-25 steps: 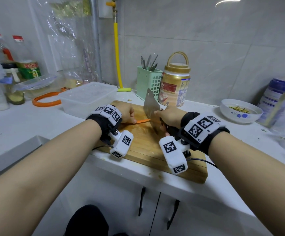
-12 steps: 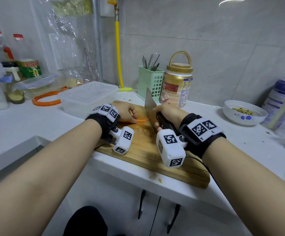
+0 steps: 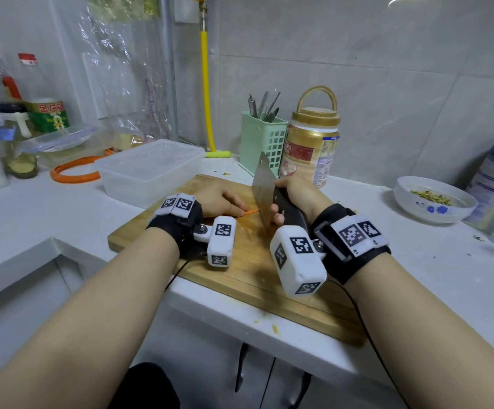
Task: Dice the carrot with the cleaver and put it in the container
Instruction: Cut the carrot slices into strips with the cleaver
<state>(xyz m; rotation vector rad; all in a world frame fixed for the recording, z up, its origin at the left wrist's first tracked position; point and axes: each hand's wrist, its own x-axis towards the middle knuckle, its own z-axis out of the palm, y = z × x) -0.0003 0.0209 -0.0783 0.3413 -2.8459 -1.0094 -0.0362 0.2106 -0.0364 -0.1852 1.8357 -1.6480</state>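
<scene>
only thing i'm actually making out is 金龙鱼 showing on the oil bottle [image 3: 48,115] label; the gold-lidded jar [image 3: 310,149] print is looking too blurry.

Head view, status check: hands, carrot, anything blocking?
Right hand grips cleaver, blade on the board. Left hand pins carrot on cutting board. Container lidded beside board. Nothing blocking.

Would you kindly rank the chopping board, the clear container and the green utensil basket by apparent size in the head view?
1. Chopping board, largest.
2. Clear container.
3. Green utensil basket, smallest, though it stands farthest from the camera.
</scene>
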